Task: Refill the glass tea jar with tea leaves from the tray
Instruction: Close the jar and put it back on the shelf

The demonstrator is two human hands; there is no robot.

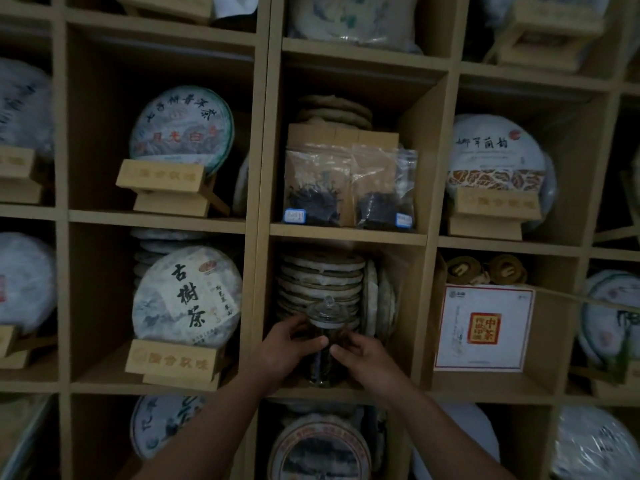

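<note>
Here your two hands close round the glass tea jar (323, 344), which stands upright at the front of a cubby in the wooden shelving (346, 233), in the centre column. Your left hand (289, 351) wraps the jar's left side, fingers curled across the front of the glass with the thumb up near the shoulder. Your right hand (363, 355) cups the right side, fingers bent against the glass, so both hands have hold of it. The glass lid (327, 308) with its knob sits on the jar's mouth. Dark tea leaves (322, 367) show through the glass between your hands; how high they reach is hard to tell in the dim light. Just behind the jar lies a stack of paper-wrapped tea cakes (322, 278), with more cakes leaning upright to its right. In the cubby above, two clear bags of loose tea (313, 188) stand side by side. To the right, a white box with a red seal (483, 327) fills the neighbouring cubby.
</note>
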